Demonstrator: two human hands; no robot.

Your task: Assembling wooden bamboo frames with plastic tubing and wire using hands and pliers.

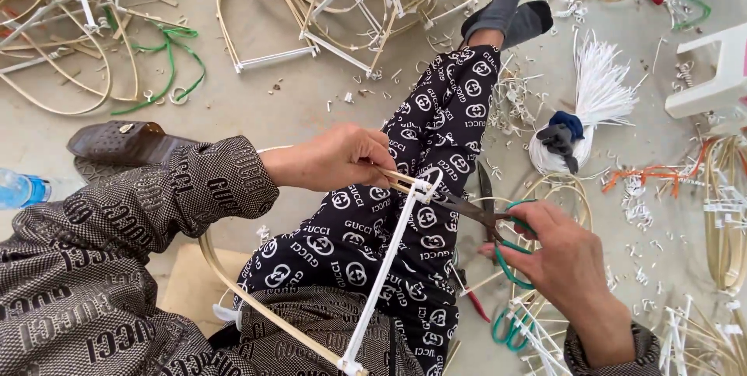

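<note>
My left hand (334,159) pinches the top corner of a curved bamboo frame (257,306), where a white plastic strip (385,267) is wrapped and tied. My right hand (564,259) holds green-handled scissors (486,216), whose dark blades point left at the white binding near the frame's corner. The frame rests across my lap, over trousers with a black and white pattern. A white strip runs from the corner down to the frame's lower end.
Piles of finished bamboo frames (342,2) lie on the concrete floor ahead and at left (62,33). A bundle of white strips (591,103) lies at right, near a white plastic stool (716,72). A brown sandal (124,141), a water bottle (19,189) and more green-handled scissors (510,329) lie close.
</note>
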